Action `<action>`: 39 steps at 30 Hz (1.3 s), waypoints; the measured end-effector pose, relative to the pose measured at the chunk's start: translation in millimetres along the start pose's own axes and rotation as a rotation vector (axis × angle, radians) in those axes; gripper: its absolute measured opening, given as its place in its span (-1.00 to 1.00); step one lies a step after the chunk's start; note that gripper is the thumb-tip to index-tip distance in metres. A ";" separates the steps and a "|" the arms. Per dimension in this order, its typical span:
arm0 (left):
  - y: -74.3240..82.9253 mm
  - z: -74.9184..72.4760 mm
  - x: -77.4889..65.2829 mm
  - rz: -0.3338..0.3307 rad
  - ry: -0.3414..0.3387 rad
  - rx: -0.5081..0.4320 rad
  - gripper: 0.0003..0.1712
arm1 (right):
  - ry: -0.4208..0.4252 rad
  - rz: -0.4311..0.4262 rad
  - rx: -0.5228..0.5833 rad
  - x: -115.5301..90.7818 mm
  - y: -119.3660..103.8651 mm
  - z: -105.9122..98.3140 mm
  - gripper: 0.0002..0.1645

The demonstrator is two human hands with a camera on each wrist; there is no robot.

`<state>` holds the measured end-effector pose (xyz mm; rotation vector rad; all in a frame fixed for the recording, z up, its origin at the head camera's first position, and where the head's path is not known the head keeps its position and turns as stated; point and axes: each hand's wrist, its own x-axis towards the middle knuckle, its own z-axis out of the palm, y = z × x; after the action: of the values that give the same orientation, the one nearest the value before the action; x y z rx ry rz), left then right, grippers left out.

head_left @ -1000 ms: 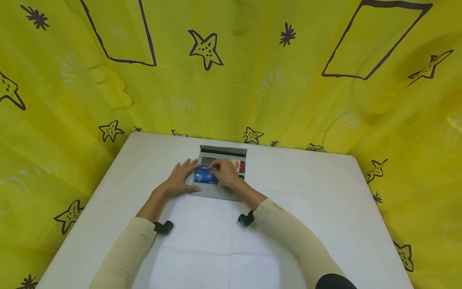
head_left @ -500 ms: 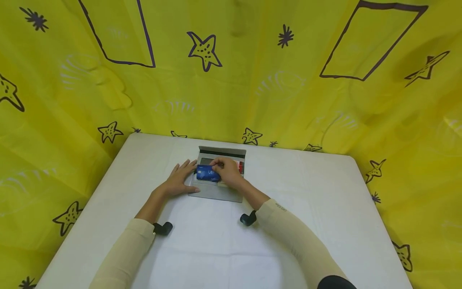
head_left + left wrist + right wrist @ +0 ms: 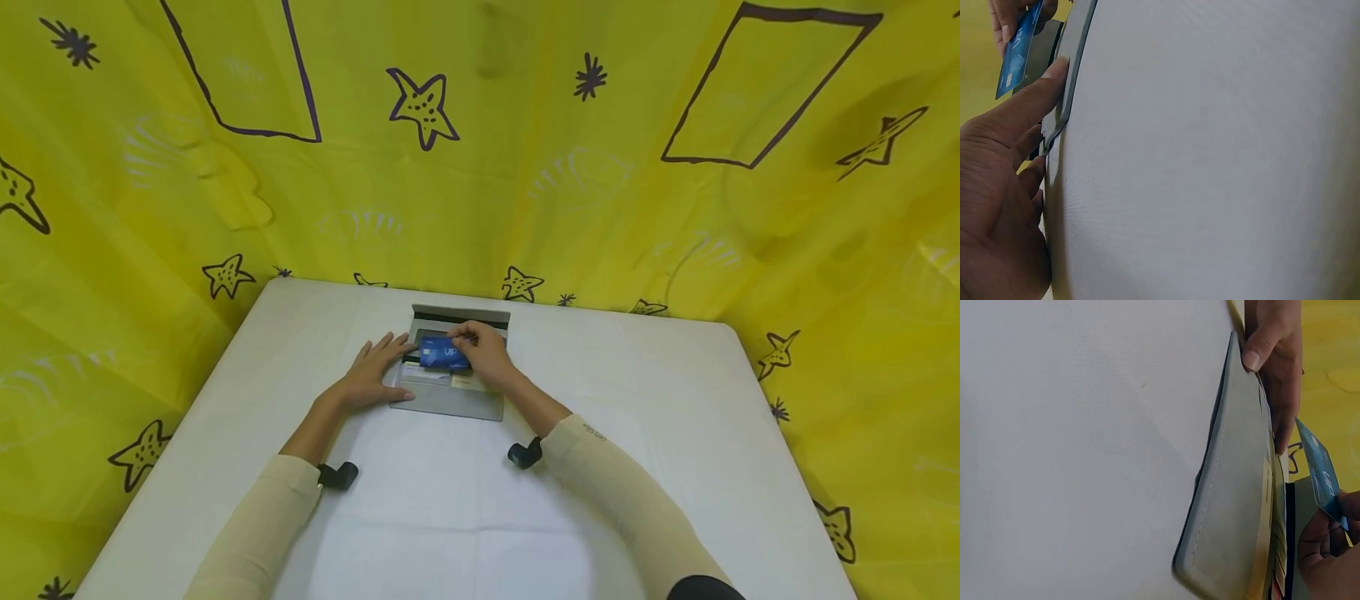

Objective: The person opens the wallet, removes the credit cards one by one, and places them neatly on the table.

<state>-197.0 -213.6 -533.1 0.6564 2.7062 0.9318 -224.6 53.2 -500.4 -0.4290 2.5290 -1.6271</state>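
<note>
A grey wallet lies unfolded on the table, its far flap standing up. Above its card slots my right hand pinches a blue bank card marked VIP, between thumb and fingers at its right end. In the right wrist view the blue card is tilted and apart from the wallet's slots. My left hand rests with spread fingers on the wallet's left side, thumb on the near panel. A pale card and a tan card show in the slots below the blue one.
The wallet is near the back edge of a white-covered table. Right behind the table hangs a yellow curtain with starfish drawings. A small black camera sits on the left wrist and another black camera on the right.
My right hand has drawn the blue card up from the wallet's left slot and moved it right and away, uncovering the pale card beneath. The left hand has stayed in place.
</note>
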 end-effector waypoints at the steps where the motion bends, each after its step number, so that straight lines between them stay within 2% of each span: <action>1: 0.3 0.0 0.0 -0.002 0.000 0.002 0.03 | 0.004 0.002 0.004 -0.2 0.8 -1.4 -0.82; 15: 2.4 -1.6 -1.0 0.009 0.017 -0.005 0.03 | 0.104 0.052 0.012 -2.5 13.6 -28.6 -0.81; 39: 0.4 -0.7 -0.7 0.014 0.019 -0.011 0.02 | 0.190 0.128 0.041 -2.0 41.4 -69.2 -0.79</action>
<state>-196.5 -214.0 -532.2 0.6689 2.7146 0.9606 -246.5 130.4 -508.7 -0.1099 2.5874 -1.7431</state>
